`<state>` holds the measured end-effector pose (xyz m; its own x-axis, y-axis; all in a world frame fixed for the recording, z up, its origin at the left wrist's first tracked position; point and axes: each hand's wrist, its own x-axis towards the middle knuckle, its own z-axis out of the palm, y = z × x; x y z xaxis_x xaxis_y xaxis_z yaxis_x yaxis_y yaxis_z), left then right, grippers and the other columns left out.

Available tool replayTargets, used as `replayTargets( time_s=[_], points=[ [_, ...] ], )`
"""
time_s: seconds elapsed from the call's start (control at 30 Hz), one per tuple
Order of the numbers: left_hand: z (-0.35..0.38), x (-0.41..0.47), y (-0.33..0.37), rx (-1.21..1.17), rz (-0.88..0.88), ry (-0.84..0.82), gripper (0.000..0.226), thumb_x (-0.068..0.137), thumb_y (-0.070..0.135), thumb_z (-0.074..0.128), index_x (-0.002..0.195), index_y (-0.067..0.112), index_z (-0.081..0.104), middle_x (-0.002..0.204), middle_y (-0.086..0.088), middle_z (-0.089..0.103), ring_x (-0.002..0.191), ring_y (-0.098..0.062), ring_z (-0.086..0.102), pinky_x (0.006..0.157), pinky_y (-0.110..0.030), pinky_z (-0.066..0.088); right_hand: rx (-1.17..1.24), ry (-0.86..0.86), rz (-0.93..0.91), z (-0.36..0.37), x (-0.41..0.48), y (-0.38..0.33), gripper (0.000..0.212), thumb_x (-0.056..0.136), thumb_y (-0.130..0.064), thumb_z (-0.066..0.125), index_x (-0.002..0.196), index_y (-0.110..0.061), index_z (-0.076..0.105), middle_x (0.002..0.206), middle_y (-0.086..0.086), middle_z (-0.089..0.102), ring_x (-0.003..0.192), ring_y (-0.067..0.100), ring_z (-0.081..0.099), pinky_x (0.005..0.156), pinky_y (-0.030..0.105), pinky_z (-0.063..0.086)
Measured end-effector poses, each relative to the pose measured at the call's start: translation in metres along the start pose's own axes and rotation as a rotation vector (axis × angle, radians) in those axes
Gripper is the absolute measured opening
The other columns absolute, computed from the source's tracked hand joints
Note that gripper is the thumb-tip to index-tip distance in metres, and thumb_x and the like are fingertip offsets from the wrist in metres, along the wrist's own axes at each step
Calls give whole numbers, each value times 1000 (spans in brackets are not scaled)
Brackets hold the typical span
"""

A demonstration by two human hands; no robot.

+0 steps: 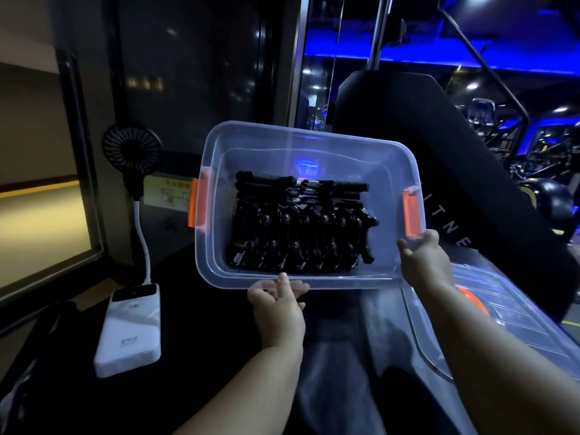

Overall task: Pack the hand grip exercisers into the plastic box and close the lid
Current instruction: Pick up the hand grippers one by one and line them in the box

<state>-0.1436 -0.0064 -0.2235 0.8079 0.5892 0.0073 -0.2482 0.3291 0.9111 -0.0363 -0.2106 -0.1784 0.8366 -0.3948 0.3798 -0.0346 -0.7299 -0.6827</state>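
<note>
The black hand grip exercisers (301, 224) lie packed in rows inside the clear plastic box (314, 139), which is open and tilted toward the person. The left hand (277, 309) grips its near rim, and the right hand (425, 262) grips the near right corner just below an orange latch (411, 216). The clear lid (502, 324) lies to the right. On the dark desk (204, 356) to the left are a white power bank (128, 331) and a small fan (131, 149).
</note>
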Motion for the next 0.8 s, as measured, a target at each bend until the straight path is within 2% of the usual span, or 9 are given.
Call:
replayTargets(
  time_s=[0.1, 0.2, 0.27, 0.33, 0.47, 0.53, 0.63, 0.73, 0.8],
  points=[
    [0, 6, 2, 19, 8, 24, 12, 98, 17, 46, 102, 12, 37, 84, -4, 66, 78, -16, 67, 70, -30, 52, 35, -52, 15, -2, 5, 1, 22, 95, -40, 50, 99, -22, 39, 90, 9, 57, 87, 35, 60, 75, 39, 48],
    [-2, 13, 4, 59, 29, 65, 30, 93, 17, 58, 111, 9, 34, 88, -6, 64, 83, -19, 65, 83, -39, 54, 47, -89, 41, -3, 11, 1, 23, 91, -44, 53, 100, -24, 45, 86, 10, 59, 81, 36, 62, 75, 49, 55],
    [-6, 16, 6, 72, 40, 105, 47, 86, 17, 68, 115, 9, 32, 101, -10, 61, 84, -17, 61, 76, -32, 54, 73, -103, 54, -3, 13, 1, 25, 90, -44, 56, 105, -25, 49, 90, 9, 60, 83, 33, 61, 72, 50, 57],
    [-12, 18, 10, 102, 49, 128, 63, 79, 16, 75, 121, 9, 30, 104, -6, 56, 80, -12, 57, 65, -18, 44, 106, -118, 63, -3, 12, 1, 29, 89, -43, 60, 112, -25, 53, 94, 10, 61, 84, 32, 62, 66, 48, 58],
    [-31, 31, 21, 143, 69, 173, 81, 77, 26, 77, 136, 12, 23, 113, -6, 49, 78, -9, 53, 63, -18, 39, 116, -114, 66, 0, 13, 5, 34, 89, -42, 61, 116, -21, 57, 94, 11, 62, 85, 34, 63, 65, 49, 58],
    [-42, 44, 29, 171, 98, 201, 80, 80, 32, 74, 140, 15, 24, 124, -8, 45, 95, -19, 55, 78, -27, 46, 114, -108, 62, 0, 13, 5, 32, 90, -41, 60, 114, -20, 59, 91, 11, 62, 84, 34, 63, 62, 48, 58],
    [-54, 66, 45, 349, 225, 230, 69, 83, 38, 68, 139, 16, 34, 129, -13, 44, 109, -29, 54, 95, -44, 47, 128, -125, 41, -3, 11, 0, 28, 91, -39, 59, 113, -20, 60, 90, 13, 62, 76, 33, 63, 38, 31, 51],
    [-60, 85, 64, 459, 302, 235, 53, 90, 38, 60, 133, 12, 46, 125, -14, 53, 106, -29, 56, 91, -39, 47, 151, -138, 31, -5, 7, -2, 21, 92, -35, 58, 108, -22, 59, 91, 14, 61, 74, 33, 61, 30, 23, 43],
    [-63, 94, 74, 512, 301, 218, 41, 94, 37, 52, 126, 12, 52, 121, -13, 59, 101, -30, 58, 82, -38, 46, 150, -133, 9, -8, 2, -3, 16, 92, -35, 58, 100, -22, 58, 83, 11, 59, 69, 30, 59, 41, 32, 52]
  ],
)
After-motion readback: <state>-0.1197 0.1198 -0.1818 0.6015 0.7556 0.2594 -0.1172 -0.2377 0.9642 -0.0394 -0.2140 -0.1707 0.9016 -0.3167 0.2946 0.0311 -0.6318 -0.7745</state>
